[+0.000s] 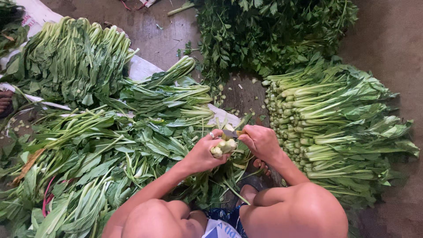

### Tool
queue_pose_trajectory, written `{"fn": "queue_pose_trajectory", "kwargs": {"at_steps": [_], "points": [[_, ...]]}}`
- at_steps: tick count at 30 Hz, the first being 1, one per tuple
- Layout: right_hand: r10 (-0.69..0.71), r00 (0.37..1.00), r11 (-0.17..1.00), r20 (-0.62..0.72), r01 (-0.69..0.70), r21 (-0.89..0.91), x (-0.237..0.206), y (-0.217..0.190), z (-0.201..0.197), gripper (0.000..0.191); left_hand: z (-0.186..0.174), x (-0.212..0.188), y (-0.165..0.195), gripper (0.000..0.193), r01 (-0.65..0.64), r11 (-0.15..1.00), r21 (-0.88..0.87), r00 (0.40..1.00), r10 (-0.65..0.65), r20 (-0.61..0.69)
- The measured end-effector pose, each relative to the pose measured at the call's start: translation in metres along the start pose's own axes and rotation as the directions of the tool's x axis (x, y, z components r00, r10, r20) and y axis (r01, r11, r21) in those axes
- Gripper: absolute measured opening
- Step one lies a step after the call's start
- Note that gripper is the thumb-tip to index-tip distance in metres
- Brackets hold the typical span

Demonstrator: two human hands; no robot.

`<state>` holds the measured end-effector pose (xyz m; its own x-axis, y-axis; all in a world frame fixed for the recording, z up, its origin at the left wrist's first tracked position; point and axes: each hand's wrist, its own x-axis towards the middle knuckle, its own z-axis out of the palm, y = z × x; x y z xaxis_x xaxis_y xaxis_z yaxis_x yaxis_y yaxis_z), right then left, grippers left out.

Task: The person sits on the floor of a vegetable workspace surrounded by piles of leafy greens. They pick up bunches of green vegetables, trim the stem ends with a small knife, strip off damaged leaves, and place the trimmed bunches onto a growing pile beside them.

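We held a small bunch of greens (pixel 222 146) by its pale stem ends, our left hand (pixel 203 154) closed around it, while our right hand (pixel 261 142) gripped a knife (pixel 231 133) at the cut ends; the stalks looked light, crisp and easily bruised.

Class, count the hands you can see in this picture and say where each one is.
2. The left hand grips a bunch of stems at centre; the right hand beside it holds a knife. Others may be hidden.

pale green stalk ends (pixel 224 146), dark green leafy bundles (pixel 339 128), grey-brown floor (pixel 387 39)
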<state>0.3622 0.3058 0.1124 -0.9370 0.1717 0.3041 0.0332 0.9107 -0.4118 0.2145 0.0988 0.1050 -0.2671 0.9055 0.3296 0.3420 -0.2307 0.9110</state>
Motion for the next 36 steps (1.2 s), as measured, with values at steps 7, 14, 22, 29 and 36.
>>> {"fn": "queue_pose_trajectory", "kwargs": {"at_steps": [7, 14, 22, 29, 36], "points": [[0.232, 0.972, 0.973, 0.033, -0.232, 0.000, -0.009, 0.020, -0.002, 0.049, -0.001, -0.009, 0.002, 0.024, 0.005, 0.999, -0.040, 1.000, -0.005, 0.015], [0.096, 0.995, 0.953, 0.023, -0.099, 0.286, -0.013, 0.015, -0.018, 0.058, 0.000, -0.005, 0.004, 0.023, -0.039, 0.999, -0.022, 0.999, 0.040, 0.003], [0.177, 0.933, 0.641, 0.312, -0.350, 0.683, 0.002, -0.005, 0.006, 0.025, -0.001, -0.006, 0.009, 0.023, 0.087, 0.989, -0.116, 0.993, -0.078, 0.086], [0.256, 0.887, 0.646, 0.384, -0.453, 0.615, -0.021, 0.014, 0.004, 0.019, 0.001, -0.004, 0.013, 0.029, 0.104, 0.991, -0.088, 0.980, -0.087, 0.181], [0.386, 0.892, 0.353, 0.233, -0.377, 0.857, -0.033, 0.030, 0.001, 0.015, 0.005, -0.003, 0.017, 0.027, 0.101, 0.988, -0.117, 0.973, -0.074, 0.221]]}}
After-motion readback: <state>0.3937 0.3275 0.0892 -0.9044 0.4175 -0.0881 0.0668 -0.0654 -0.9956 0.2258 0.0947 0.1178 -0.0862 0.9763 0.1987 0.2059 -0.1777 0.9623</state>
